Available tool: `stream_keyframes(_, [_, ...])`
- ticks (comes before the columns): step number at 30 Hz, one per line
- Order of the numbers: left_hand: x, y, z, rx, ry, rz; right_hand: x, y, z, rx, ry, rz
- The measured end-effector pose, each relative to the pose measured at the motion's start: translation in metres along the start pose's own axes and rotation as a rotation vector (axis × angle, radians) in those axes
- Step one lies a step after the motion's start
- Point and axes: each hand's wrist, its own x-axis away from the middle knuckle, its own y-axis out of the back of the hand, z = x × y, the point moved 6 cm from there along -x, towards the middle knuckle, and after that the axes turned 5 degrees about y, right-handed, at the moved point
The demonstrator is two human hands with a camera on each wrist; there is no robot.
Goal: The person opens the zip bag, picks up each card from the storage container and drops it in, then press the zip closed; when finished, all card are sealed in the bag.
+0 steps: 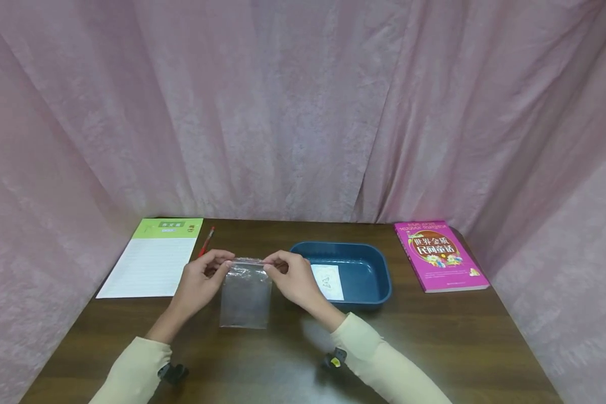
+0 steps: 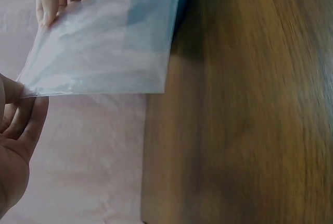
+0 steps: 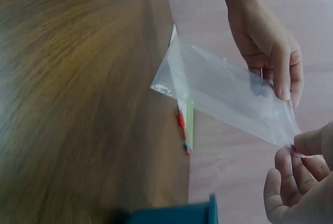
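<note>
A clear plastic zip bag (image 1: 244, 300) hangs between my two hands, its top edge stretched level and its body hanging down over the table. My left hand (image 1: 202, 280) pinches the left end of that edge between thumb and fingers. At the opposite end, my right hand (image 1: 294, 280) pinches the other corner the same way. In the left wrist view the bag (image 2: 104, 47) looks flat and see-through. The right wrist view shows nothing visible inside the bag (image 3: 223, 88).
Just right of the hands sits a blue tray (image 1: 366, 275) with a white paper card (image 1: 328, 281) in it. A pink book (image 1: 439, 258) lies at the right. On the left are a lined writing pad (image 1: 146, 264) and a red pen (image 1: 206, 242). Pink curtains (image 1: 283, 112) hang behind.
</note>
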Motion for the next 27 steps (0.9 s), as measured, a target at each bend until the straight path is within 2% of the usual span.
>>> stream_keyframes(9, [0.003, -0.026, -0.028, 0.068, -0.070, 0.053, 0.016, 0.031, -0.008, 0.052, -0.004, 0.015])
stream_keyframes(16, [0.004, -0.048, -0.046, 0.148, -0.062, 0.121, 0.034, 0.060, -0.006, 0.059, 0.003, -0.032])
stream_keyframes(22, [0.003, -0.070, -0.056, 0.172, -0.057, 0.176, 0.051, 0.085, -0.006, 0.089, -0.013, -0.069])
stream_keyframes(27, [0.005, -0.086, -0.068, 0.174, -0.111, 0.200, 0.062, 0.102, -0.007, 0.088, -0.025, -0.050])
